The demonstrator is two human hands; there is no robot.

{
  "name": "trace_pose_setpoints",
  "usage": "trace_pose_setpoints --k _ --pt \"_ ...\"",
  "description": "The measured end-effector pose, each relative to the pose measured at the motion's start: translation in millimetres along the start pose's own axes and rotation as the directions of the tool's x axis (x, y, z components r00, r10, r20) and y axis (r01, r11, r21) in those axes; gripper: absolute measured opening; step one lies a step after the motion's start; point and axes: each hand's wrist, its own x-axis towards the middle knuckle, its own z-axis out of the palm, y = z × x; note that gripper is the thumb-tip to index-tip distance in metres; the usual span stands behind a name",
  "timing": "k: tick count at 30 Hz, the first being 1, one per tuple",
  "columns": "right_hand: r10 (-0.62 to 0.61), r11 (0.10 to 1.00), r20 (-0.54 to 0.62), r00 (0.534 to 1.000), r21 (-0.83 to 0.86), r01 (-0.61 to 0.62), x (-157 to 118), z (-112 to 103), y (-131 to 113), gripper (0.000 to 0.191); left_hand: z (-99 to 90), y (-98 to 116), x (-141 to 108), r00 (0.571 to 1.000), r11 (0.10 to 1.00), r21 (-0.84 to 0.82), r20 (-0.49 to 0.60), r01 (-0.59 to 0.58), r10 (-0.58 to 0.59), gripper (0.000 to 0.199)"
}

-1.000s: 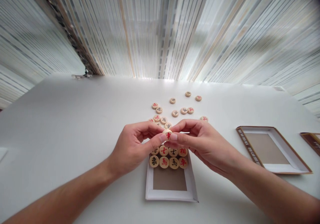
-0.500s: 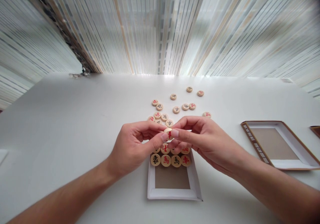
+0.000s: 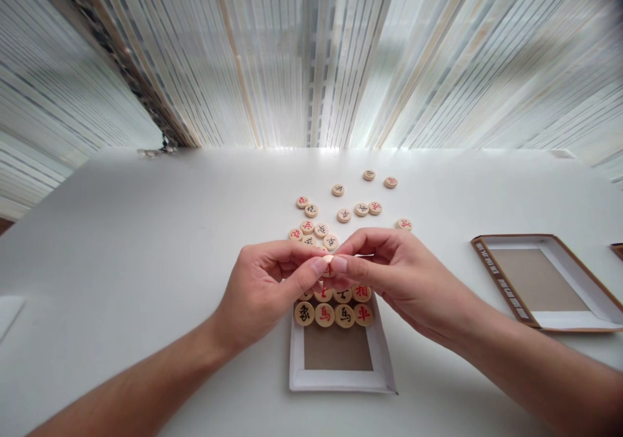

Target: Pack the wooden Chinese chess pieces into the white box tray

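Observation:
Between the thumbs and fingers of both hands is one round wooden xiangqi piece (image 3: 329, 268) with a red character, partly covered by the fingertips. My left hand (image 3: 267, 287) pinches its left side, and my right hand (image 3: 389, 268) pinches its right side. Both hands hover over the far end of a white cardboard box tray (image 3: 341, 380). In that tray, rows of xiangqi pieces lie face up; the nearest row shows a black-marked piece (image 3: 304, 314), red and black horse pieces, and a red chariot piece (image 3: 363, 314). My hands hide the rows farther back.
Several loose xiangqi pieces (image 3: 344, 215) lie scattered on the white table (image 3: 146, 242) beyond my hands. To the right rests a brown-edged box lid (image 3: 506, 294), inside facing up. Striped curtains (image 3: 282, 60) hang behind the table's far edge.
The held piece has tilted in my fingers, so its face shows less fully. Both hands stay at nearly the same place, with the view shifted slightly.

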Motion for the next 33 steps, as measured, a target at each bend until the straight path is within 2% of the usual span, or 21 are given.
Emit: trace_pose_setpoints --k 6,17,26,33 --pt "0.064 0.993 0.054 0.996 0.1 -0.069 1.6 -2.1 -0.3 0.022 -0.5 -0.9 -1.7 0.999 0.993 -0.109 -0.003 0.043 -0.044 0.015" --pt "0.087 0.974 0.102 0.991 0.198 -0.106 2.0 -4.0 -4.0 0.021 -1.3 0.7 0.6 1.0 0.984 -0.178 0.03 -0.003 0.009 0.025" --pt "0.034 0.992 0.069 0.997 0.123 -0.042 5.8 -2.6 -1.8 0.033 0.5 0.4 0.7 0.998 0.968 -0.249 0.061 0.009 0.006 0.024" --pt "-0.023 0.999 0.037 0.999 0.05 0.021 0.7 -2.6 0.2 0.043 -3.1 -4.4 -2.1 0.998 0.991 -0.127 0.041 -0.038 0.043 0.03"
